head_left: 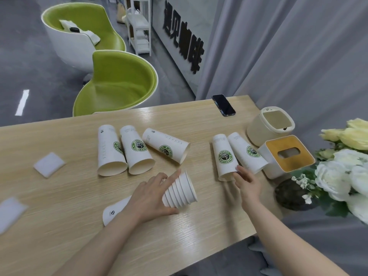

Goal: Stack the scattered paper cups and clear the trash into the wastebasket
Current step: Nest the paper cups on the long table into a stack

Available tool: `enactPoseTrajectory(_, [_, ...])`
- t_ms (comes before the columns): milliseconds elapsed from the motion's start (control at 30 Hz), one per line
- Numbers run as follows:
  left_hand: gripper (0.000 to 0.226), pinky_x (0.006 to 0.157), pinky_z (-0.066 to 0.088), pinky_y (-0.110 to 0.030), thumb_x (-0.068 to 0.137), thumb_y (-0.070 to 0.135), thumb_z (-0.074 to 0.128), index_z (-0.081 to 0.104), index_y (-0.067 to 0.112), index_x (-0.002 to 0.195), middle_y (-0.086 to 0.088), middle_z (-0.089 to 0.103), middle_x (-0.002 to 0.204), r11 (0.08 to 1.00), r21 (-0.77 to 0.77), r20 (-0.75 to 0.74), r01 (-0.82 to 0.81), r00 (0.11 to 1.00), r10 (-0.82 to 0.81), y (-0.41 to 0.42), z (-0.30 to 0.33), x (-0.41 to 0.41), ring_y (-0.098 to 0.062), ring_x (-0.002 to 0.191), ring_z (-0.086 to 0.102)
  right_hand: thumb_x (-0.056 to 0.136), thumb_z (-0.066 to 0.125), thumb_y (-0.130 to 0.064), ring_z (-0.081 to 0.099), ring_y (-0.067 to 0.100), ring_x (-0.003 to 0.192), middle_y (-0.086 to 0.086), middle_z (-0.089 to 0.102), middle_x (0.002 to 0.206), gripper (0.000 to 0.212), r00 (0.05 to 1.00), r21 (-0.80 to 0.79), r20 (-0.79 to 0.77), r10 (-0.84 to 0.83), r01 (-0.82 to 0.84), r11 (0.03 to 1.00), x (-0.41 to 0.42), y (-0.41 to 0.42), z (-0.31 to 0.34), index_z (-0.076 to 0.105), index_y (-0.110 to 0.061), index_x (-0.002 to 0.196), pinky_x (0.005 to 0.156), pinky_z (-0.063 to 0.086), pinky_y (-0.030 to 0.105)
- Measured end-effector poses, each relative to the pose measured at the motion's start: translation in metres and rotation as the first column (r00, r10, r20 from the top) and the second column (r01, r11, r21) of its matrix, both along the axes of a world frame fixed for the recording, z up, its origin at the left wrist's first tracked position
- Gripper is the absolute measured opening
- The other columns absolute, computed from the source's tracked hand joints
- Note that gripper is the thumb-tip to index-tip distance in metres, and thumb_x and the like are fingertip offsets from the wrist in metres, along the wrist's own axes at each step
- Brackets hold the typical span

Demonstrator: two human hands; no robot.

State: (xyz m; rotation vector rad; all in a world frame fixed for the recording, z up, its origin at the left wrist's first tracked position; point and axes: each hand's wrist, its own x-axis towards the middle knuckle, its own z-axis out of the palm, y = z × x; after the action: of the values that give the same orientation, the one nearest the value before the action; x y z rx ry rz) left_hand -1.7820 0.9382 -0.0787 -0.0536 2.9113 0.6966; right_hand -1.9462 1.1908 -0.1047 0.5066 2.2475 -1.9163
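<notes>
A stack of several nested white paper cups (180,191) lies on its side on the wooden table (59,206), and my left hand (151,196) grips it around the middle. My right hand (248,181) touches the rim of a lying cup (224,156); whether the fingers grip it I cannot tell. Another cup (246,151) lies against that one. Three more cups (110,150) (137,149) (165,145) lie side by side further left. Two white folded tissues (48,164) (10,213) rest at the table's left. The cream wastebasket (266,128) stands open at the back right.
A tissue box (286,156) with a wooden top sits right of the cups. A phone (223,105) lies at the table's far edge. White flowers (338,170) in a dark vase fill the right side. Two green chairs (117,84) stand beyond the table.
</notes>
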Motion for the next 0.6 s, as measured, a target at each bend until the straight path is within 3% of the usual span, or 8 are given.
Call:
enactPoseTrajectory(133, [0.104, 0.086, 0.036, -0.026, 0.070, 0.075, 0.056, -0.015, 0.050, 0.142, 0.009, 0.032, 0.137, 1.000, -0.026, -0.011, 0.007, 1.000, -0.008, -0.006, 0.006, 0.007, -0.009, 0.123, 0.039, 0.083, 0.069, -0.002, 0.063, 0.014, 0.086, -0.003, 0.066, 0.099, 0.035, 0.996, -0.158, 0.074, -0.043, 0.055, 0.986, -0.003, -0.015, 0.004, 0.066, -0.012, 0.116, 0.089, 0.051, 0.034])
enactPoseTrajectory(267, [0.102, 0.084, 0.037, -0.026, 0.063, 0.080, 0.045, -0.018, 0.052, 0.139, 0.009, 0.033, 0.136, 1.000, -0.023, -0.008, -0.003, 1.000, 0.003, -0.016, 0.012, 0.016, -0.010, 0.122, 0.040, 0.083, 0.065, 0.007, 0.060, 0.023, 0.071, 0.005, 0.065, 0.095, 0.035, 0.983, -0.273, 0.137, -0.121, 0.155, 0.949, -0.004, -0.038, 0.003, 0.064, -0.008, 0.115, 0.058, 0.055, 0.019])
enactPoseTrajectory(433, [0.104, 0.081, 0.035, -0.024, 0.070, 0.073, 0.059, -0.008, 0.048, 0.146, 0.010, 0.034, 0.135, 0.999, -0.025, -0.016, -0.036, 0.999, 0.036, -0.027, 0.016, 0.019, -0.009, 0.120, 0.041, 0.087, 0.059, 0.008, 0.062, 0.023, 0.099, 0.006, 0.066, 0.104, 0.036, 0.987, -0.212, 0.101, -0.126, 0.145, 0.966, 0.003, -0.036, 0.005, 0.063, -0.008, 0.119, 0.085, 0.054, 0.031])
enactPoseTrajectory(600, [0.105, 0.081, 0.040, -0.024, 0.060, 0.083, 0.043, -0.009, 0.050, 0.145, 0.011, 0.036, 0.132, 1.000, -0.009, -0.013, -0.024, 1.000, 0.024, -0.031, 0.010, 0.016, -0.009, 0.117, 0.045, 0.093, 0.052, 0.004, 0.062, 0.012, 0.080, -0.001, 0.059, 0.081, 0.034, 0.996, -0.201, 0.046, -0.077, 0.084, 0.976, 0.027, -0.002, 0.020, 0.057, -0.010, 0.124, 0.073, 0.051, 0.024])
